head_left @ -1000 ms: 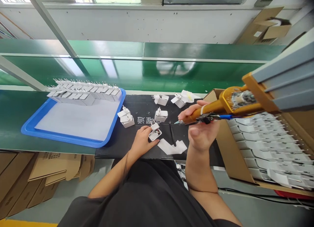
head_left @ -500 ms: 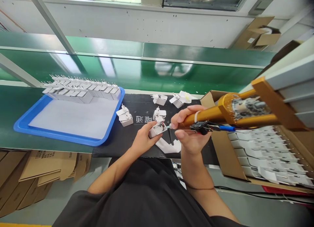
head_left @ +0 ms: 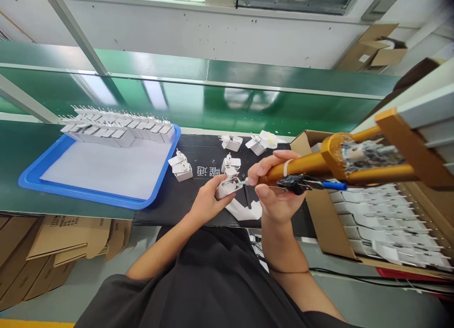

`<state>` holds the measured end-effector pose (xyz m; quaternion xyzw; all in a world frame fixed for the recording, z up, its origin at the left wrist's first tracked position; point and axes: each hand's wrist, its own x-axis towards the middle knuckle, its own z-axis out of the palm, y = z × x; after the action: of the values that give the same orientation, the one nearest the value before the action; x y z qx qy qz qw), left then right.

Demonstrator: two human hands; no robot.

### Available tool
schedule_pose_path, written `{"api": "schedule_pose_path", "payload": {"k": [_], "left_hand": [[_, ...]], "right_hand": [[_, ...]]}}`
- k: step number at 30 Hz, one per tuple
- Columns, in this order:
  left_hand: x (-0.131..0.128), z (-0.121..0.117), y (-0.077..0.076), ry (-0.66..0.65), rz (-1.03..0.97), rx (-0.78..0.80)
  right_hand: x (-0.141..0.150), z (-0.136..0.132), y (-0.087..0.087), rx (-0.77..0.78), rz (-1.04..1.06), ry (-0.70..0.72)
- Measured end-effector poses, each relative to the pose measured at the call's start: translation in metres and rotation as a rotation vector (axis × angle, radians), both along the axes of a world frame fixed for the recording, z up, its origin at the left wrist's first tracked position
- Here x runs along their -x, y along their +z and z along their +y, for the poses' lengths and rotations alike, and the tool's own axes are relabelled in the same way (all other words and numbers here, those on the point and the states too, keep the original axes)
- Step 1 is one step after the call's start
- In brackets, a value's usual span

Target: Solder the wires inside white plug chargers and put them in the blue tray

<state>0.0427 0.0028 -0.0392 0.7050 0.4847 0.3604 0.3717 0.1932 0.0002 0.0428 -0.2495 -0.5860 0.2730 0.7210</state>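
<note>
Head view shows the person's left hand (head_left: pixel 209 198) with thumb and fingers curled around a white plug casing (head_left: pixel 227 190), which is tilted over the front part of a black mat (head_left: pixel 156 218); whether its base touches the mat cannot be told. The casing's top is open, and small parts show inside. The right hand (head_left: pixel 278 191) is wrapped around the front of a gold dispenser (head_left: pixel 312 162), thumb below and fingers above, and the pale nozzle (head_left: pixel 244 181) points left, its tip at the casing's right end. A blue-sleeved wire (head_left: pixel 333 186) runs along the dispenser's near side.

Just beyond the casing stands one white plug unit (head_left: pixel 231 162), with two others farther back and another to the left, near a blue tray (head_left: pixel 136 205). Rows of white units (head_left: pixel 120 129) fill the tray's far part, prongs up. A thin black tool (head_left: pixel 247 198) lies partly over white paper (head_left: pixel 241 211), between the two hands. At the right, a cardboard box (head_left: pixel 319 219) holds many more white pieces (head_left: pixel 393 224) in rows.
</note>
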Motion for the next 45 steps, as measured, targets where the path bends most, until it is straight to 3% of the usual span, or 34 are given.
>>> {"api": "schedule_pose_path", "payload": {"k": [10,17,27,36,45], "left_hand": [[-0.014,0.006,-0.008,-0.046,-0.235,0.13],[-0.026,0.008,-0.012,-0.022,-0.303,0.108],[-0.034,0.009,-0.019,-0.117,-0.584,0.001],[-0.032,0.01,-0.019,-0.118,-0.567,0.041],[-0.018,0.011,-0.014,-0.116,-0.419,0.126]], "right_hand": [[0.007,-0.003,0.003,-0.003,-0.056,0.063],[0.016,-0.004,0.006,0.018,-0.072,0.077],[0.02,-0.006,0.01,0.003,-0.002,0.124],[0.02,-0.004,0.008,-0.011,0.023,0.122],[0.017,-0.009,0.011,0.017,0.061,0.144]]}}
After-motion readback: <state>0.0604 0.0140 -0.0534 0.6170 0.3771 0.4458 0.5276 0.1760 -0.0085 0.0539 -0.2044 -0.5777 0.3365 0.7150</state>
